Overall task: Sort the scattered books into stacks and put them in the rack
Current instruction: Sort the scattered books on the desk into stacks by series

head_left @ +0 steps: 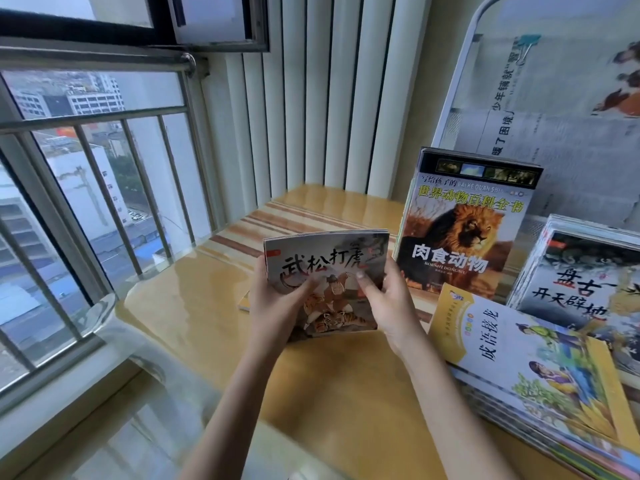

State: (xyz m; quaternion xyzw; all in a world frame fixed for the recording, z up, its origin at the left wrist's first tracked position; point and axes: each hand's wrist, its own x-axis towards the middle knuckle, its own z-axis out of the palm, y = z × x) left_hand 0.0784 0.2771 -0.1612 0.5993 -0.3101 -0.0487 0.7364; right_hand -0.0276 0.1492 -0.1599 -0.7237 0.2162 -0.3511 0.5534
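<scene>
I hold a small stack of thin picture books (329, 265), a tiger cover on top, above the wooden table (329, 386). My left hand (273, 306) grips its left edge and my right hand (388, 299) grips its right edge, thumbs on the cover. A lion book stack (467, 220) stands upright against the white rack (460, 98). A grey-covered stack (581, 275) leans at the right. A yellow-edged stack (540, 372) lies flat in front of it. One thin orange book (245, 301) lies on the table under my left hand.
A window with metal railing bars (104, 188) runs along the left side over a glossy sill (114, 427). Vertical white blinds (329, 98) hang behind the table. Newspaper lines the back of the rack.
</scene>
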